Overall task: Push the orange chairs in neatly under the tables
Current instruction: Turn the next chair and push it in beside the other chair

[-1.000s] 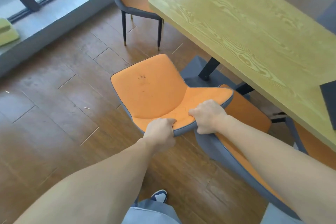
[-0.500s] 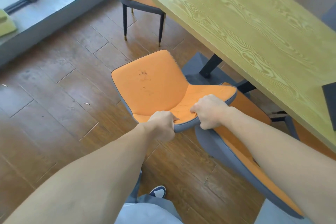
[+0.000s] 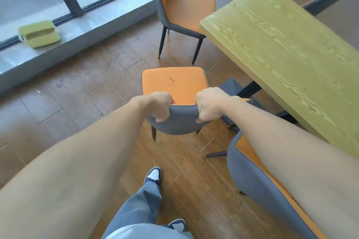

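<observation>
An orange chair with a grey back point(image 3: 174, 83) stands on the wooden floor just left of the yellow-green wooden table point(image 3: 287, 44), its seat facing away from me. My left hand point(image 3: 157, 107) grips the top edge of its backrest on the left. My right hand point(image 3: 209, 105) grips the same edge on the right. A second orange chair point(image 3: 184, 6) stands at the table's far left end, partly out from it. A third orange chair point(image 3: 258, 180) sits at the lower right under my right forearm.
A glass window wall with a low grey sill runs along the upper left. A yellow-green box point(image 3: 38, 34) lies on that sill. The table's dark pedestal base point(image 3: 246, 91) is right of the held chair. My shoes point(image 3: 153, 175) and grey trousers are below.
The held chair has swung from tipped sideways to upright, its seat now pointing away from me. My hands stay on the backrest edge. The view has lifted, showing the window and sill.
</observation>
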